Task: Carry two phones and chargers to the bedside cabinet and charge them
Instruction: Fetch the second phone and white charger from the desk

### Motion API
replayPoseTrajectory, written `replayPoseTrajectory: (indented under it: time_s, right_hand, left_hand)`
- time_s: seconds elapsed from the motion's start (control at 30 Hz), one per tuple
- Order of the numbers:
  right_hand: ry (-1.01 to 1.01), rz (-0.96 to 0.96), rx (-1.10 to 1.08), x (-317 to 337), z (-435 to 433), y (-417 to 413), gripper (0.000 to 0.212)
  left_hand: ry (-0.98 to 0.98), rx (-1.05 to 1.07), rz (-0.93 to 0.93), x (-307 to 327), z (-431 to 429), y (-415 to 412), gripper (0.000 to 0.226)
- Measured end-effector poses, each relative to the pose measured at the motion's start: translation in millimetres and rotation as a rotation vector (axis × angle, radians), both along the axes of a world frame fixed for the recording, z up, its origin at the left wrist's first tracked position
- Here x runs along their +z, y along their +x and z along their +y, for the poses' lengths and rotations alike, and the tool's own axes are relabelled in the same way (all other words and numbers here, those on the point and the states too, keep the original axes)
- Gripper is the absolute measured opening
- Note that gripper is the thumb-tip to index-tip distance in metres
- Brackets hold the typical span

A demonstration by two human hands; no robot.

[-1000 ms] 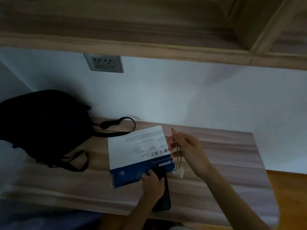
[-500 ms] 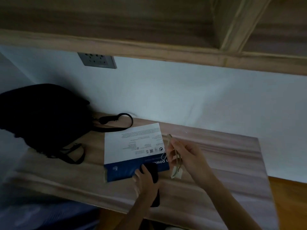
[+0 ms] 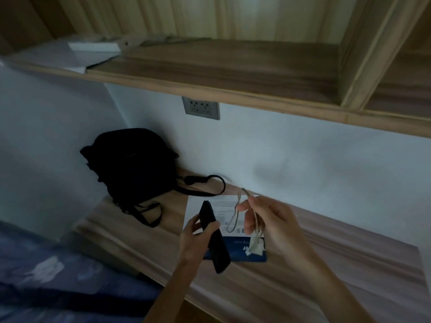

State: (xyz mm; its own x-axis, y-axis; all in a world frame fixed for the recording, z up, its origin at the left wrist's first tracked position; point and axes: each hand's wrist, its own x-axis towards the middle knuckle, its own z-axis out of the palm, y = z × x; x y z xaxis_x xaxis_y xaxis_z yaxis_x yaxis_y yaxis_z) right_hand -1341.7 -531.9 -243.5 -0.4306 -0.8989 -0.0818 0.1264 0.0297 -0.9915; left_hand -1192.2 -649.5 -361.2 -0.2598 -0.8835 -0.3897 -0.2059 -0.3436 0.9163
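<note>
My left hand [image 3: 194, 238] grips a dark phone [image 3: 214, 236] and holds it tilted above the wooden bedside cabinet top [image 3: 326, 271]. To its right, my right hand [image 3: 272, 220] pinches a pale charging cable [image 3: 234, 215]; the cable loops down on the left, and a small white charger plug [image 3: 256, 247] dangles from it below my fingers. A grey wall socket [image 3: 201, 109] sits on the white wall above, under the shelf. Only one phone is in sight.
A white-and-blue booklet [image 3: 221, 206] lies on the cabinet top under my hands. A black bag [image 3: 133, 164] with loose straps stands at the left against the wall. A wooden shelf [image 3: 221, 73] runs overhead with papers on it. Blue patterned bedding [image 3: 46, 276] lies at lower left.
My left hand has lifted the phone off the booklet and tilted it upright. The view has swung so the socket and the shelf top are now in sight. My right hand keeps the cable.
</note>
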Motion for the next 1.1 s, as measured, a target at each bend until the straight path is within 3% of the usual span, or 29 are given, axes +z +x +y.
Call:
replayPoseTrajectory:
  time_s: [0.23, 0.57, 1.1]
  right_hand:
    - [-0.158, 0.015, -0.012, 40.2, 12.8, 38.9, 0.036]
    - [-0.259, 0.152, -0.183, 77.2, 76.6, 105.2, 0.035]
    - [-0.208, 0.349, -0.414, 98.5, 229.6, 134.6, 0.029]
  left_hand:
    - [-0.104, 0.065, 0.261, 96.0, 6.3, 47.8, 0.015]
    - [-0.250, -0.070, 0.424, 169.0, 49.0, 111.6, 0.053]
    - [-0.244, -0.537, 0.439, 208.5, 161.7, 75.3, 0.068]
